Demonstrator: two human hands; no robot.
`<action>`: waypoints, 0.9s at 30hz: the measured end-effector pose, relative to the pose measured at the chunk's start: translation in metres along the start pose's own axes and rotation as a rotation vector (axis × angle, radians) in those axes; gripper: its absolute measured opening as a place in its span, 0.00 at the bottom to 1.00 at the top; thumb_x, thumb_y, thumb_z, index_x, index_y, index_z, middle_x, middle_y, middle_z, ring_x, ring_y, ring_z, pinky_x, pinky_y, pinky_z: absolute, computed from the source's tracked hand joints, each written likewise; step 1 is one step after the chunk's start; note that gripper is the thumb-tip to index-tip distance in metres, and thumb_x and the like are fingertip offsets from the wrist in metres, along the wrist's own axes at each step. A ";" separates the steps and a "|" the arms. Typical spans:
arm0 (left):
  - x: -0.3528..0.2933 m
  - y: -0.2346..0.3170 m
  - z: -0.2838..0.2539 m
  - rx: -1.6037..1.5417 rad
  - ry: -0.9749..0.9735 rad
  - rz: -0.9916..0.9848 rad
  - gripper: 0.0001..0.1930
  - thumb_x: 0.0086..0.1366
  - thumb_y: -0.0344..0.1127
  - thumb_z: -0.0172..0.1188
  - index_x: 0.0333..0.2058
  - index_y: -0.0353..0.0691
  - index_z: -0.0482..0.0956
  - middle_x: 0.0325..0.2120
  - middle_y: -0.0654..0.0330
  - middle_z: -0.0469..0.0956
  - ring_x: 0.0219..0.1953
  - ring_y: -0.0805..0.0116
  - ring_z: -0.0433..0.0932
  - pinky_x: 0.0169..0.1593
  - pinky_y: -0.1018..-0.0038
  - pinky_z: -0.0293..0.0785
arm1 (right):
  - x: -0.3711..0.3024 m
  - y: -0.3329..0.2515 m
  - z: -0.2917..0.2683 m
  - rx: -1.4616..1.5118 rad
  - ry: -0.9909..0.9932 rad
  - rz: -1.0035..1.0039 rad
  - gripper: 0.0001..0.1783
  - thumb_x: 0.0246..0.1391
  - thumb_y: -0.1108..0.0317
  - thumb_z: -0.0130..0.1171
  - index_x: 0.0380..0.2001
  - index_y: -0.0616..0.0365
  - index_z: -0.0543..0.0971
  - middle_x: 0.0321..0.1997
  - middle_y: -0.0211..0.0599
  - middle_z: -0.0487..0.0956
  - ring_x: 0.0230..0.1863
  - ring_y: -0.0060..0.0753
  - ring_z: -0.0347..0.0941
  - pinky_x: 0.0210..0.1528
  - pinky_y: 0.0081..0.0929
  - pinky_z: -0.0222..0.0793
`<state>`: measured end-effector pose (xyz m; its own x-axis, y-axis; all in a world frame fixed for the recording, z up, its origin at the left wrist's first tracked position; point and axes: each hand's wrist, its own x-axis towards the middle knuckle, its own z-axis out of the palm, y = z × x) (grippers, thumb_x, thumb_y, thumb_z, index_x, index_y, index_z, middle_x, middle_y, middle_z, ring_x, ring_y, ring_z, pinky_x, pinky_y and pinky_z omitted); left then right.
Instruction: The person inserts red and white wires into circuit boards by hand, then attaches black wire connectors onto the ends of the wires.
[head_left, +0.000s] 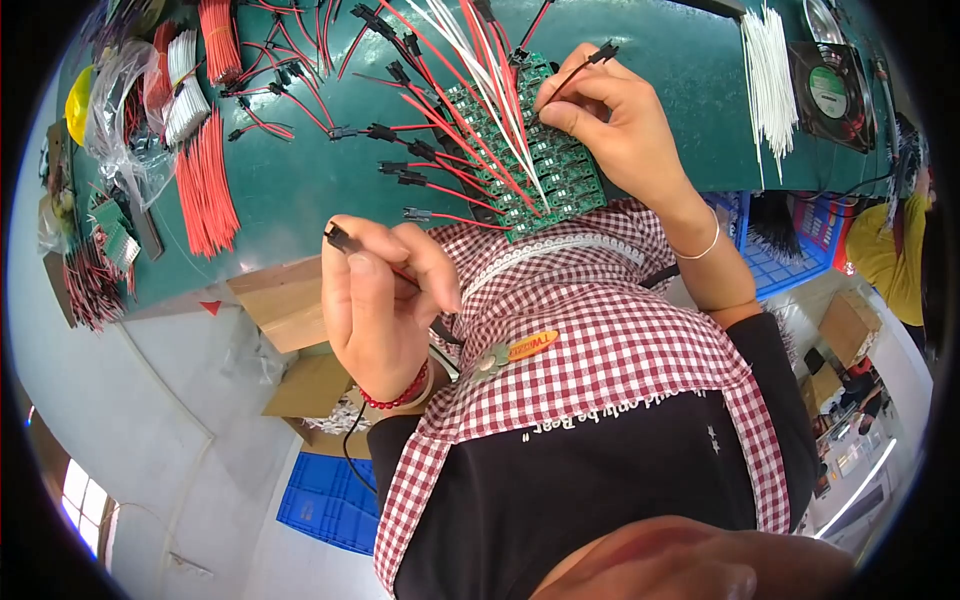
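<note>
A green circuit board panel (575, 185) lies at the table's near edge, in front of my checked apron. Red wire leads with black plug connectors (420, 150) spread from its left side, and long white wires (490, 75) lie over it. My right hand (625, 125) is over the panel's right side, pinching a dark wire lead (570, 80) with a black connector at its upper end. Off the table edge at the left, my left hand (385, 295) is raised, its fingers closed on another lead with a black connector (342, 238). Fingers partly hide both leads.
Loose red-and-black leads (290, 80) are strewn across the green table (310, 175). Further left lie red wire bundles (205, 190), a white wire bundle (187, 105) and a clear plastic bag (120, 115). White wires (770, 95) and a black green-labelled thing (830, 92) are at right.
</note>
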<state>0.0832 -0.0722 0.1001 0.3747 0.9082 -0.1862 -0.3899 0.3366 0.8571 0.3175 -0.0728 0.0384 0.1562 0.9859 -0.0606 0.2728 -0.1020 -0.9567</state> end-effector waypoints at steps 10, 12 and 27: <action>0.002 -0.004 -0.004 -0.050 -0.025 -0.043 0.12 0.74 0.41 0.38 0.39 0.37 0.64 0.19 0.48 0.72 0.14 0.77 0.61 0.18 0.84 0.52 | 0.003 0.000 0.001 -0.109 -0.021 -0.075 0.05 0.47 0.76 0.63 0.29 0.64 0.81 0.27 0.34 0.69 0.24 0.28 0.66 0.28 0.25 0.60; 0.002 -0.005 -0.005 -0.049 -0.027 -0.045 0.12 0.74 0.41 0.38 0.39 0.37 0.64 0.19 0.49 0.72 0.14 0.77 0.61 0.18 0.84 0.52 | 0.003 0.001 0.001 -0.092 -0.031 -0.077 0.05 0.46 0.76 0.63 0.30 0.64 0.81 0.27 0.35 0.69 0.24 0.30 0.67 0.28 0.26 0.61; 0.003 -0.016 0.019 -0.011 -0.064 0.035 0.08 0.69 0.31 0.49 0.37 0.31 0.73 0.33 0.50 0.73 0.31 0.68 0.73 0.29 0.78 0.70 | 0.001 -0.009 0.008 -0.362 -0.042 -0.351 0.05 0.44 0.72 0.63 0.27 0.60 0.78 0.29 0.37 0.70 0.30 0.42 0.72 0.35 0.36 0.69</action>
<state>0.1066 -0.0793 0.0946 0.4136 0.9019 -0.1250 -0.4128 0.3081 0.8571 0.3074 -0.0696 0.0446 -0.0403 0.9727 0.2285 0.6148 0.2044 -0.7617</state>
